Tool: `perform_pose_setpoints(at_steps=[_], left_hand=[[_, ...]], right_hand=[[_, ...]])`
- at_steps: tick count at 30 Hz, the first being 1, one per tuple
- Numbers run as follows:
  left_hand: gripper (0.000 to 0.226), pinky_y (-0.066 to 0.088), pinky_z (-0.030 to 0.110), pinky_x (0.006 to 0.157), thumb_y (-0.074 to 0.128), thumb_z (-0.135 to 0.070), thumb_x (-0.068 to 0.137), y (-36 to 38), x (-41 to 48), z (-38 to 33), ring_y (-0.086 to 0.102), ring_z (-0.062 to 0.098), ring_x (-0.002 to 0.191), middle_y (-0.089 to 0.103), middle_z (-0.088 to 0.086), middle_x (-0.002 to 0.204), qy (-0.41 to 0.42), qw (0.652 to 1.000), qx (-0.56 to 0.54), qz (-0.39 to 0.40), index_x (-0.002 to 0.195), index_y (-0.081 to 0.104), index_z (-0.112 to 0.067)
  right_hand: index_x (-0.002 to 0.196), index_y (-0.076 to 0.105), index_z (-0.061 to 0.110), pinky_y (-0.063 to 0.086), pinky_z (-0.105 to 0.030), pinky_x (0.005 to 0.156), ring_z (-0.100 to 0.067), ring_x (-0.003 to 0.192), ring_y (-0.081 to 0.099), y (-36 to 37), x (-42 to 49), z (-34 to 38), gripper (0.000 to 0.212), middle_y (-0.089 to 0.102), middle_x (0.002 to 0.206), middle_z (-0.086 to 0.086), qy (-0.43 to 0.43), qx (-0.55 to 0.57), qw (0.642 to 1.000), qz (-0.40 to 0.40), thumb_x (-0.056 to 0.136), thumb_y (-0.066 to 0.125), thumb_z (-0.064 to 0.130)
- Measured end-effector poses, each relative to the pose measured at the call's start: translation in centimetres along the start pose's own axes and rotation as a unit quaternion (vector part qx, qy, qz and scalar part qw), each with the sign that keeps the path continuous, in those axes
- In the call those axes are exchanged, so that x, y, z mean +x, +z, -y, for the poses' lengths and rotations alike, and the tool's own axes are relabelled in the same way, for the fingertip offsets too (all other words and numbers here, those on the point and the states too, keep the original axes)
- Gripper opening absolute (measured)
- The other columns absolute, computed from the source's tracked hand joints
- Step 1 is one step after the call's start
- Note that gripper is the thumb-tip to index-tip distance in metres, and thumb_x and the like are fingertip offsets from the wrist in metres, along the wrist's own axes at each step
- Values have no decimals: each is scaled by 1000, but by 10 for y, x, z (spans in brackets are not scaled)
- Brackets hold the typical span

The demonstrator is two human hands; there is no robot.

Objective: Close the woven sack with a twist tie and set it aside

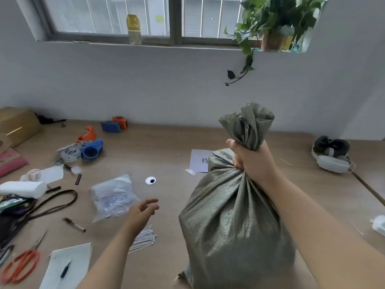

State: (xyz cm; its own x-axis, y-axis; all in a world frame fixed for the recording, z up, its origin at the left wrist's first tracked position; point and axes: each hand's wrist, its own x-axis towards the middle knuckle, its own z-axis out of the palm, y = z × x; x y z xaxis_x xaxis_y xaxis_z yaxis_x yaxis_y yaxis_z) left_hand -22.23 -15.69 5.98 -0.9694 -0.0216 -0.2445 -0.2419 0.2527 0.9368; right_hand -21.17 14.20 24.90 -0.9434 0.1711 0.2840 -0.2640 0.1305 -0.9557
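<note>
A full grey-green woven sack (227,222) stands upright on the wooden table, near the front edge. My right hand (253,161) grips its bunched neck, and the loose mouth fans out above my fist. My left hand (143,209) hovers over the table to the left of the sack, fingers apart and holding nothing. Just below that hand lies a bundle of white twist ties (143,239), partly hidden by my forearm.
A clear plastic bag (113,197) lies left of my left hand. Tape dispensers (91,150), red scissors (20,265), a pen (74,224), paper (66,265) and clutter fill the left side. A white label sheet (199,160) sits behind the sack; a headset (331,154) rests far right.
</note>
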Motion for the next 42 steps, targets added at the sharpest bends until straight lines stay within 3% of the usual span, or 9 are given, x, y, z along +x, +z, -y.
perform_pose_setpoints(at_steps=[5, 8, 13, 19, 25, 35, 42], left_hand=[[23, 49, 28, 75, 68, 1, 88, -11, 7, 78, 67, 26, 86, 75, 13, 88, -60, 997, 47, -8, 89, 72, -22], [20, 48, 30, 73, 72, -10, 76, -11, 6, 104, 67, 25, 81, 76, 9, 84, -75, 995, 55, -31, 84, 72, -28], [30, 53, 38, 81, 68, 0, 83, -15, 19, 136, 71, 26, 86, 75, 7, 89, -84, 990, 101, -56, 90, 72, -28], [23, 45, 29, 71, 72, -14, 82, -18, 47, 155, 67, 18, 78, 73, 0, 93, -56, 974, 214, -48, 100, 76, -26], [24, 46, 33, 84, 74, -22, 84, -16, 69, 171, 66, 26, 105, 73, 4, 105, -36, 950, 307, -52, 107, 78, -23], [16, 52, 31, 81, 72, -26, 84, -9, 83, 181, 69, 26, 97, 75, 5, 99, -54, 946, 314, -55, 99, 79, -26], [8, 45, 29, 72, 72, -28, 85, -8, 89, 183, 67, 27, 92, 72, 5, 91, -50, 942, 326, -57, 89, 77, -25]], right_hand=[[46, 40, 21, 38, -42, 55, -18, 35, 33, 5, 1, 0, 42, 35, 37, 6, -5, -18, 1000, -15, 80, 63, 23], [46, 37, 20, 39, -41, 56, -18, 35, 32, 4, 0, 1, 44, 34, 36, 5, -9, -20, 1000, -23, 82, 62, 21], [55, 31, 17, 35, -36, 52, -18, 38, 24, 8, 1, -2, 43, 27, 40, 3, -8, 13, 1000, -22, 87, 60, 14], [54, 29, 18, 27, -46, 55, -26, 43, 15, 14, -4, -9, 47, 24, 41, 2, -13, 9, 1000, -18, 90, 59, 14], [52, 31, 21, 35, -35, 53, -19, 38, 21, 15, -9, -9, 49, 26, 40, 6, -12, 3, 1000, -18, 95, 54, 9], [50, 26, 14, 37, -35, 53, -23, 37, 21, 16, -14, -10, 54, 24, 38, 5, -35, -22, 999, -33, 94, 56, 10], [50, 26, 16, 40, -32, 54, -20, 36, 22, 15, -16, -12, 53, 24, 38, 4, -39, -18, 999, -31, 95, 55, 9]])
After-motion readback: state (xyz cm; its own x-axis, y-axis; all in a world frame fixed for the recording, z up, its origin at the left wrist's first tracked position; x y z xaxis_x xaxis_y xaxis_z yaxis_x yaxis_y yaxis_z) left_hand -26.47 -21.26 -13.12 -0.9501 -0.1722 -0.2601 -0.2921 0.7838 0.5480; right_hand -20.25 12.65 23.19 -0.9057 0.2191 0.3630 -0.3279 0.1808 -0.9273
